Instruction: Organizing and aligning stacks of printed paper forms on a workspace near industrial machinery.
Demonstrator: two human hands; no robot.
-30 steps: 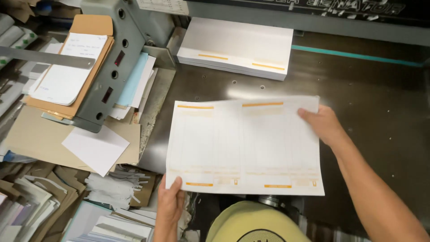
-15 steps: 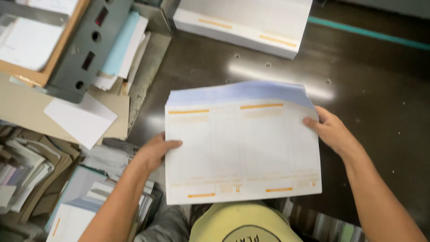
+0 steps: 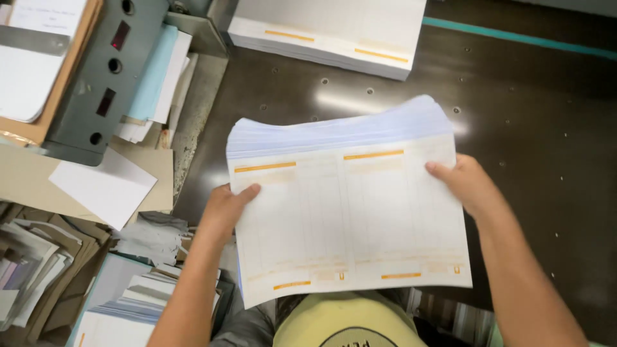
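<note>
Far left: grey punch machine (image 3: pixel 106 77), loose white sheet (image 3: pixel 103 187) just below. Left hand (image 3: pixel 225 209) pinching left edge of fanned printed sheet stack (image 3: pixel 347 218), thumb on top. Stack held above dark counter (image 3: pixel 527 128), tilted toward body. Right hand (image 3: pixel 466 183) pinching right edge, thumb on top. Second stack (image 3: pixel 328 32) lying beyond, well apart.

No packages, labels, signs or screens visible, only loose printed paper stacks

Bright overhead light glares off dark table (image 3: pixel 360 106).
</note>
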